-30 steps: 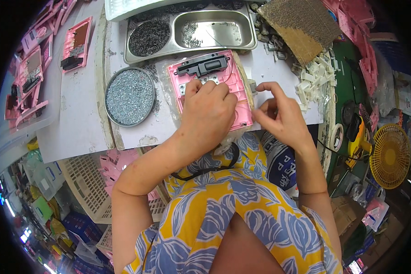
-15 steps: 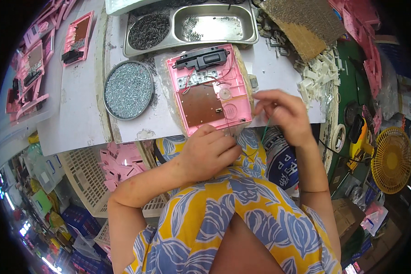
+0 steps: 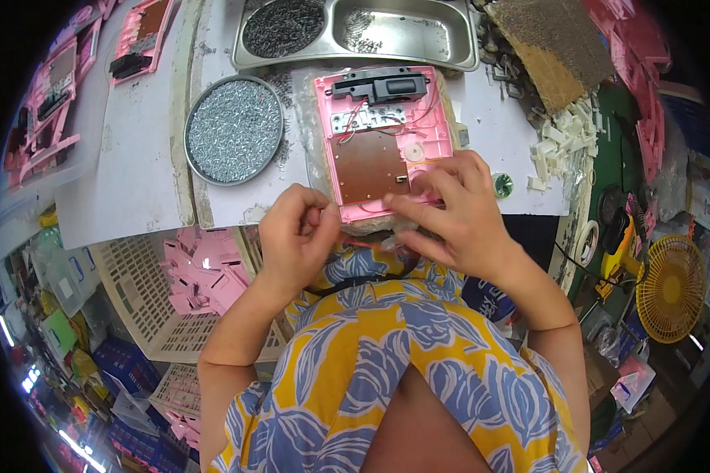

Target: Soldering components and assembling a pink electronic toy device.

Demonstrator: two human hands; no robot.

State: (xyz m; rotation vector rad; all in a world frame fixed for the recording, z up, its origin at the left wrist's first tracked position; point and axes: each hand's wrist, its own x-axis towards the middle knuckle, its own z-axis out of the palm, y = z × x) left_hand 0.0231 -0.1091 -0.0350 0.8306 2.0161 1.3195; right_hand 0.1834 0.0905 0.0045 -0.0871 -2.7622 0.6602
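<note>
Far left on the tabletop (image 3: 134, 158): pink housings (image 3: 55, 102) stacked, one more with a brown board (image 3: 138, 39) further in.
Next right, round metal tray of screws (image 3: 233, 130), flat on the tabletop, well apart from both hands.
Behind it, steel two-bin tray (image 3: 355, 31): left bin dark screws, right bin nearly bare metal.
Your left hand (image 3: 296, 236) sits at the near tabletop edge, just left of the pink housing's near-left corner. Fingers curled in, tips pinched together; can't tell what's in the pinch, too small.
Open pink housing (image 3: 383, 134) lies flat, centre of the tabletop, between and just ahead of your hands. Inside: black part across the far end, red wires, brown circuit board (image 3: 367, 165) in the middle.
Your right hand (image 3: 457, 213) rests on the housing's near-right corner, fingers spread and pressing on the pink edge, not closed round anything.
Right of that: small green round piece (image 3: 502, 185) on the tabletop, then a pile of white plastic bits (image 3: 560, 142).
Far right, below tabletop level: yellow fan (image 3: 670, 288).
Below your left hand: white basket (image 3: 158, 292) with pink parts.
</note>
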